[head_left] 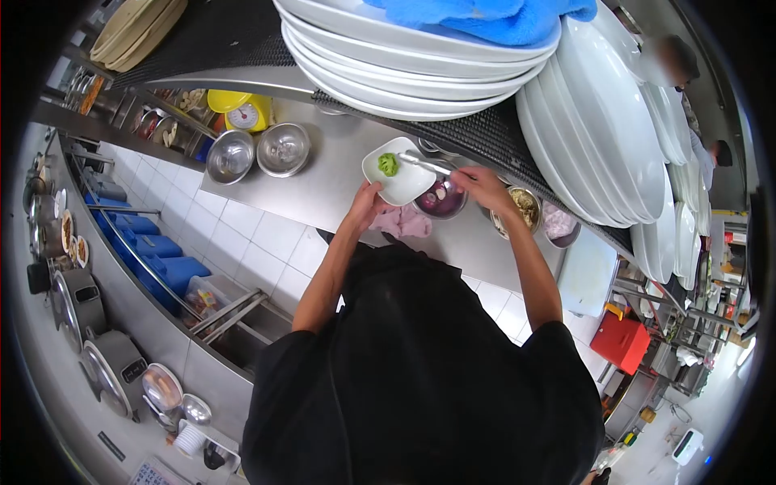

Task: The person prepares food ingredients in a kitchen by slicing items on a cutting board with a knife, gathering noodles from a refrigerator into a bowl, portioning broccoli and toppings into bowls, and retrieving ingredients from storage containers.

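Observation:
My left hand point(368, 204) grips the near-left edge of a small white square dish point(412, 182), tilted over the steel counter. On the dish lies a crumpled bright green lump point(388, 165), too small to tell whether leaf or paste. My right hand point(482, 187) is closed around the handle of a long metal utensil point(427, 162), seemingly tongs, whose far end reaches over the dish close to the green lump. Just below the dish's right side sits a metal bowl with purple-red pieces point(441, 200). A pink cloth point(404, 222) lies beneath my left hand's side.
Stacked white plates point(420, 73) and a blue cloth point(493, 20) rest on the shelf above the counter point(339, 158). Two steel bowls point(283, 149) and a yellow scale point(242, 113) stand left. Right are more filled bowls point(524, 208) and a pale board point(588, 276). Another person stands at upper right.

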Demonstrator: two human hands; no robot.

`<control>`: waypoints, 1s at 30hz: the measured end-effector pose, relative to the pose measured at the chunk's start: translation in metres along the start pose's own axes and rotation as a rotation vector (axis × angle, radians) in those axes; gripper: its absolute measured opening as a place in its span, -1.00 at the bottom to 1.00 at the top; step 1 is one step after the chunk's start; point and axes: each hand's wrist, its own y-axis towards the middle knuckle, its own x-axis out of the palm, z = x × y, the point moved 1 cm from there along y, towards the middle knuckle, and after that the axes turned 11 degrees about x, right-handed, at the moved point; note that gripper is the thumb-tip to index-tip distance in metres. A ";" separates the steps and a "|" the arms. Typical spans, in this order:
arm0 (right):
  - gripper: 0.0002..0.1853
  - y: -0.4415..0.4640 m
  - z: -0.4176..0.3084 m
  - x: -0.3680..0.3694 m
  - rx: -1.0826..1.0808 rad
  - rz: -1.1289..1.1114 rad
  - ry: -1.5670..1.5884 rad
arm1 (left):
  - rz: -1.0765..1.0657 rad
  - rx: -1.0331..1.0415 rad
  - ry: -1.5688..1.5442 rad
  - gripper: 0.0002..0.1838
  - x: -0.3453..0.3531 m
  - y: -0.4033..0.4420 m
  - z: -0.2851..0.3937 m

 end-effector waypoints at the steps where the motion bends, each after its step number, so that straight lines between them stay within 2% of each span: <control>1: -0.57 -0.004 0.003 -0.005 -0.029 0.179 -0.124 | 0.004 0.005 -0.028 -0.47 -0.001 -0.004 -0.001; 4: -0.53 0.002 0.013 -0.029 -0.167 0.607 -0.413 | 0.039 0.032 -0.027 -0.46 0.002 -0.009 0.000; 6: -0.46 0.069 0.081 -0.034 -0.297 0.735 -0.498 | 0.051 0.013 -0.031 -0.46 -0.004 -0.006 -0.008; 9: -0.39 0.117 0.129 -0.020 -0.192 0.867 -0.582 | 0.044 0.020 -0.063 -0.46 -0.004 0.003 -0.011; 13: -0.36 0.105 0.122 -0.018 -0.200 0.781 -0.583 | 0.049 0.010 -0.107 -0.54 -0.004 0.013 -0.014; 15: -0.40 0.054 0.071 -0.020 -0.107 0.745 -0.450 | 0.050 0.024 -0.109 -0.54 -0.002 0.018 -0.014; 18: -0.47 -0.008 0.020 -0.013 -0.059 0.564 -0.345 | 0.053 0.018 -0.118 -0.54 0.004 0.021 -0.012; 21: -0.55 -0.028 -0.016 0.001 -0.275 0.504 -0.378 | 0.040 0.005 -0.118 -0.54 0.007 0.023 -0.014; 24: -0.57 0.002 0.008 0.017 -0.247 0.463 -0.409 | 0.024 -0.017 -0.109 -0.48 0.003 0.025 -0.020; 25: -0.58 0.003 0.009 0.014 -0.288 0.530 -0.355 | 0.021 -0.022 -0.104 -0.44 -0.002 0.026 -0.023; 27: -0.60 -0.008 -0.012 0.006 -0.376 0.653 -0.246 | 0.036 -0.018 -0.152 -0.51 -0.011 0.028 -0.026; 30: -0.63 0.024 -0.004 -0.003 -0.383 0.736 -0.556 | 0.055 -0.007 -0.194 -0.54 -0.016 0.019 -0.028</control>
